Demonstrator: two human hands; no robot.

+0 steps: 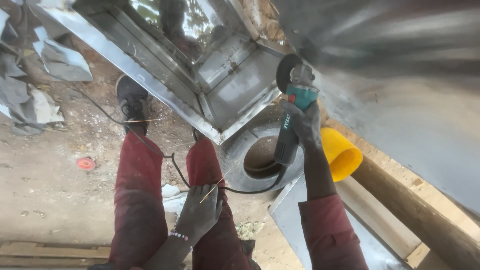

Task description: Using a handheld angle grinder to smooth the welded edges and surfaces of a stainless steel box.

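Note:
My right hand (305, 124) grips a teal and black angle grinder (294, 112) around its body, disc end up. Its dark disc (286, 70) sits against the edge of a grey sheet-metal box (235, 87) with folded rims. The grinder's black cable (175, 165) runs down across my red trousers. My left hand (200, 210) rests on my right thigh with fingers spread; a thin straw-coloured stick (216, 186) lies across its fingers, and a bead bracelet circles the wrist.
A large metal sheet (400, 75) fills the upper right. A tyre (245, 150) lies under the box, a yellow bucket (342, 152) beside it. Timber beams (415, 210) run lower right. A red disc (86, 163) lies on the dirt, crumpled metal scraps (35, 75) at the left.

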